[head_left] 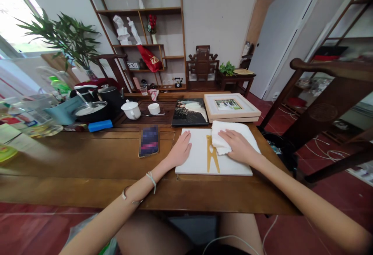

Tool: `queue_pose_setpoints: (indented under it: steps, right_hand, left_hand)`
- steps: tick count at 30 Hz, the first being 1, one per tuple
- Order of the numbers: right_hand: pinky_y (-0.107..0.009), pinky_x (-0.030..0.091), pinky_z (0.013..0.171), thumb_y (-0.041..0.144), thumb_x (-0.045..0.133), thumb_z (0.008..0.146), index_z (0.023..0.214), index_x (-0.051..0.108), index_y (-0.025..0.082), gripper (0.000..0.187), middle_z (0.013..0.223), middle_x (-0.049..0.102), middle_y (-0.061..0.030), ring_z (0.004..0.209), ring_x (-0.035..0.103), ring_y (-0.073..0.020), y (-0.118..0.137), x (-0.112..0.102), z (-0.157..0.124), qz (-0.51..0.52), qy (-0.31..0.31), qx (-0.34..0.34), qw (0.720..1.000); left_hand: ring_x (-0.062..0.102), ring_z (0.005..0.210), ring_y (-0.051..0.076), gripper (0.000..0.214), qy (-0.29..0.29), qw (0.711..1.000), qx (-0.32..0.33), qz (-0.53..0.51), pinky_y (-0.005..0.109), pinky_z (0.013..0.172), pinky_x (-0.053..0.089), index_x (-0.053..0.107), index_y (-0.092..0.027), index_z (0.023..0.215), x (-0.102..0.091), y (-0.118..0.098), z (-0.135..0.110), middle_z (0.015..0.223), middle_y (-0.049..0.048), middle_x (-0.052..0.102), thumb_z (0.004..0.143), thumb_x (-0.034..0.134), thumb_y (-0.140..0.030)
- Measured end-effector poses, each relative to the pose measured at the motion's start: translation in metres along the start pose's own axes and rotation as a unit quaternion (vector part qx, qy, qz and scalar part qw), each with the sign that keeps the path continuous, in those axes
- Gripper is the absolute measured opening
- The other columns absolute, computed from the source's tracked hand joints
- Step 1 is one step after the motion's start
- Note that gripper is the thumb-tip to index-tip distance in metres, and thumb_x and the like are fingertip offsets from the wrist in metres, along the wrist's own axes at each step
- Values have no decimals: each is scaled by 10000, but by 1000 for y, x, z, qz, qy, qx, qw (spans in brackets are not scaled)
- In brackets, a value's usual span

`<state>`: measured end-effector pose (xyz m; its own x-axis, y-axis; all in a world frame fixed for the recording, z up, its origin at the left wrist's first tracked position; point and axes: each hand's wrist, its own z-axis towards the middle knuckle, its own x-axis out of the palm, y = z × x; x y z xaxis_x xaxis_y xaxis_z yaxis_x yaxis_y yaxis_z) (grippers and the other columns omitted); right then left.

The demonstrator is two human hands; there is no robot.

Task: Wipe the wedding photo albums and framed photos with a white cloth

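Observation:
A white canvas (198, 158) with a gold figure (212, 156) painted on it lies flat on the wooden table (96, 162) in front of me. My left hand (181, 149) rests flat on the canvas's left edge, fingers stretched out. My right hand (237, 145) presses down on a white cloth (219, 137) that lies on the canvas's upper right part, fingers laid over the cloth. A phone (149, 141) lies on the table just left of my left hand.
Behind the canvas lie a dark painting (189, 112) and a light framed picture (231, 106). A tea tray with a white teapot (131, 110) and cup (154, 108) sits further back. Pots, a blue block (100, 125) and clutter fill the left. A wooden chair (326, 92) stands at right.

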<state>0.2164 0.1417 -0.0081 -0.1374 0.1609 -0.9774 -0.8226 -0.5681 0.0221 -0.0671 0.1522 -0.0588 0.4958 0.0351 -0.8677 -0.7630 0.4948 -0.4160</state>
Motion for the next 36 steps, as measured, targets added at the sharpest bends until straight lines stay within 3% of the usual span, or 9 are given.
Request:
queue_pose_setpoints:
  steps: [4, 7, 15, 20, 24, 32, 36]
  right_hand:
    - [-451, 352, 1049, 81, 499, 691, 1343, 481, 30, 654, 1389, 519, -198, 1283, 439, -335, -6, -1, 26, -28, 4, 24, 999]
    - [-457, 390, 1001, 64, 496, 697, 1313, 502, 39, 616, 1374, 522, -213, 1247, 474, -345, 4, -6, 22, -58, 30, 28, 997]
    - [-470, 481, 907, 64, 556, 605, 1305, 506, 44, 702, 1335, 548, -229, 1208, 509, -390, 77, -31, -67, -151, 60, -19, 987]
    - [-479, 522, 832, 178, 634, 531, 1277, 531, 68, 761, 1291, 577, -227, 1149, 529, -407, 112, -41, -102, -110, 48, -64, 991]
    - [-486, 493, 863, 128, 600, 560, 1222, 555, 81, 666, 1240, 595, -209, 1124, 521, -377, 100, -37, -78, -58, 48, -23, 997]
    - [-482, 329, 1043, 134, 522, 740, 1226, 551, 77, 491, 1324, 533, -213, 1241, 433, -328, 26, -7, 15, 45, 3, -2, 999]
    - [-525, 259, 1073, 107, 475, 772, 1295, 487, 51, 526, 1445, 417, -240, 1344, 338, -348, 25, -3, 33, 23, 23, 49, 998]
  left_hand:
    - [251, 1443, 283, 521, -5, 1000, -9, -2, 488, 1188, 214, 373, -25, 1407, -1, -2, 0, 1522, 217, 322, 966, 294, -290]
    - [251, 1444, 275, 515, -15, 1000, -9, -6, 487, 1188, 215, 373, -47, 1412, 1, -1, -1, 1525, 203, 325, 967, 298, -295]
    - [258, 1442, 272, 517, -18, 1000, -9, -5, 477, 1189, 216, 376, -60, 1415, 4, 2, 0, 1525, 194, 327, 964, 301, -302]
    - [246, 1446, 276, 528, -4, 1000, -10, -2, 472, 1194, 200, 369, -40, 1417, 2, 1, 1, 1528, 201, 317, 961, 297, -296]
    - [236, 1450, 270, 523, 4, 1000, -8, 2, 481, 1192, 195, 349, -57, 1431, 1, 1, 1, 1537, 192, 305, 967, 290, -291]
    - [217, 1456, 269, 515, 9, 1000, -2, -6, 498, 1188, 194, 336, -75, 1440, -1, 0, 0, 1540, 187, 300, 975, 289, -293]
    - [229, 1452, 277, 513, 2, 1000, -6, -12, 502, 1187, 201, 357, -61, 1424, -2, -2, 0, 1533, 203, 306, 968, 298, -289]
